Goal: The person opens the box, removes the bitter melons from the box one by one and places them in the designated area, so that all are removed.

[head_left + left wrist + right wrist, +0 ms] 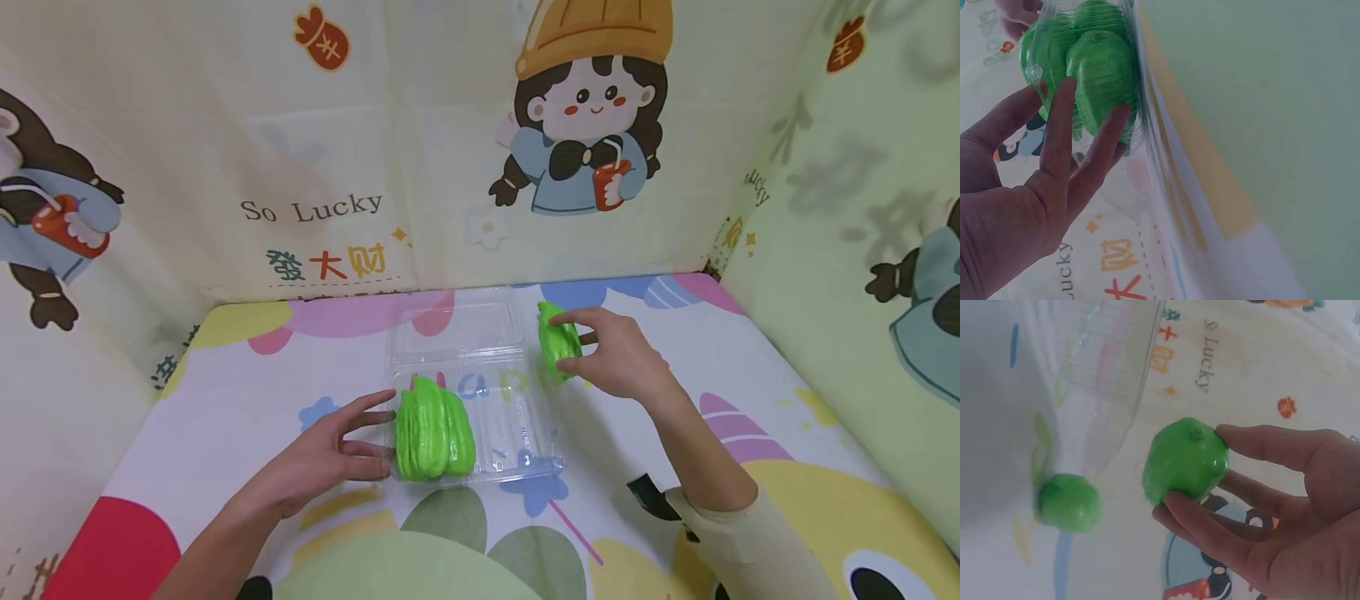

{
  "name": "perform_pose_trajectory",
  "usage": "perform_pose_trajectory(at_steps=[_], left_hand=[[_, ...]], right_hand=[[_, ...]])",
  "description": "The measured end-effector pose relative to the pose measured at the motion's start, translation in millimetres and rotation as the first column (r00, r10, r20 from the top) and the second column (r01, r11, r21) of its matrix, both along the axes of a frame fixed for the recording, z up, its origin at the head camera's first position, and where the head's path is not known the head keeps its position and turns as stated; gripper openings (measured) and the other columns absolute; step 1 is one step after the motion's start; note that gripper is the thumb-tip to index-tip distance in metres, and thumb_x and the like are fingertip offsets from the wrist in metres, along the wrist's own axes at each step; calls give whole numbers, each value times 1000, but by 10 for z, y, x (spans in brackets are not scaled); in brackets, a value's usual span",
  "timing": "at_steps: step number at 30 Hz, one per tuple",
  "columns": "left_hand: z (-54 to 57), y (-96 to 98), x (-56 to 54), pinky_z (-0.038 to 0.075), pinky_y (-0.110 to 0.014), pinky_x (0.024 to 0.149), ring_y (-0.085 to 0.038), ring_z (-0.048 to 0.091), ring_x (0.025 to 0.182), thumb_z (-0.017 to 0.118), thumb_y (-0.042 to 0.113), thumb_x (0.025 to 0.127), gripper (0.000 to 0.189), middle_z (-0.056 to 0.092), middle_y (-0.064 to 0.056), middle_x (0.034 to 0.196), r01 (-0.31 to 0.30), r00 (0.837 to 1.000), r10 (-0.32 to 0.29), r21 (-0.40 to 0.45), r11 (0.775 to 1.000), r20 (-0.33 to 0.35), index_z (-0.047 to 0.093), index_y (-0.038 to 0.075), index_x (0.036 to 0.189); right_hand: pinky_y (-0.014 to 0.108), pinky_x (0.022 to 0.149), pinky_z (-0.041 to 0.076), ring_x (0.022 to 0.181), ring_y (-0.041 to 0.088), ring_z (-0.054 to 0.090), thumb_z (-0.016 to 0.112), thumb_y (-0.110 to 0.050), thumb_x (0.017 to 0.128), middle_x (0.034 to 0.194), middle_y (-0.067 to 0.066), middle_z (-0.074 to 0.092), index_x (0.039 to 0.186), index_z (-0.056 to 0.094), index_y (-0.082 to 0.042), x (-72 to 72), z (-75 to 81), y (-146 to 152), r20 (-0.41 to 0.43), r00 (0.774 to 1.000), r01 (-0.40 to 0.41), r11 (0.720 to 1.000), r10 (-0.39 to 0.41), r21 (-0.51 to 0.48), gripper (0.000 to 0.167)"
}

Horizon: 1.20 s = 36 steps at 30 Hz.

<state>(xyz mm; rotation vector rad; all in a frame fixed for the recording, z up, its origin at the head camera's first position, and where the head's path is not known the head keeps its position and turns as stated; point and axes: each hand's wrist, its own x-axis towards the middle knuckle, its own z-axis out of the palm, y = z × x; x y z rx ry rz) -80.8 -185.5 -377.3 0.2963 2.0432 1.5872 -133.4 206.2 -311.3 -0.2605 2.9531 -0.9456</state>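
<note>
My right hand [618, 354] pinches a glossy, ridged green pepper [557, 337] between thumb and fingertips, right of the clear plastic box. In the right wrist view the held pepper [1185, 459] shows its stem end, with another green pepper [1069, 503] on the tabletop beyond it. The clear box [517, 433] lies with its lid [457, 329] folded back. Several green peppers [431, 429] lie side by side in its left part. My left hand [330, 458] is beside the box's left wall, fingers spread, fingertips right at the plastic in the left wrist view.
The table is covered with a colourful printed cloth [247, 408]. A printed cloth wall [435, 150] rises behind the box, and another cloth wall [847, 250] stands to the right. A light sleeve [757, 542] with a dark strap covers the right forearm.
</note>
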Motion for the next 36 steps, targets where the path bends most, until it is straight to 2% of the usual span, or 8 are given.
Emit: perform_pose_trajectory(at_steps=[6, 16, 22, 28, 36], left_hand=[[7, -3, 9, 57, -37, 90, -31, 69, 116, 79, 9, 90, 92, 34, -25, 164, -6, 1000, 6, 0, 1000, 2, 27, 17, 165], [5, -10, 2, 57, -37, 91, -30, 69, 117, 80, 9, 90, 92, 34, -24, 164, -5, 1000, 5, -9, 1000, 4, 27, 18, 165], [8, -15, -1, 56, -37, 91, -31, 69, 116, 80, 10, 90, 92, 34, -25, 164, -4, 1000, 4, -13, 1000, -1, 28, 18, 165], [10, -9, -14, 57, -37, 90, -31, 69, 116, 80, 9, 90, 92, 34, -25, 164, -5, 1000, 5, -14, 1000, -5, 28, 18, 165], [10, -10, -5, 56, -36, 90, -30, 69, 116, 80, 10, 90, 92, 35, -24, 164, -4, 1000, 4, -21, 1000, 0, 28, 18, 165]], right_hand=[[50, 85, 61, 125, 43, 65, 81, -18, 88, 153, 19, 52, 141, 64, -16, -84, -26, 71, 9, 999, 43, 999, -43, -4, 55], [55, 92, 58, 129, 44, 62, 77, -18, 90, 152, 24, 52, 152, 53, -14, -226, -76, 220, 17, 996, 85, 996, -85, -15, 67], [56, 91, 58, 130, 46, 61, 76, -15, 89, 153, 26, 51, 151, 52, -11, -333, -181, 323, 5, 995, 103, 994, -103, -29, 66], [54, 91, 58, 130, 45, 61, 75, -14, 89, 153, 28, 50, 152, 51, -9, -453, -289, 451, 33, 990, 134, 991, -133, -24, 68], [52, 90, 59, 130, 46, 61, 74, -12, 88, 152, 29, 51, 153, 50, -7, -527, -383, 529, 55, 989, 141, 990, -139, -31, 70]])
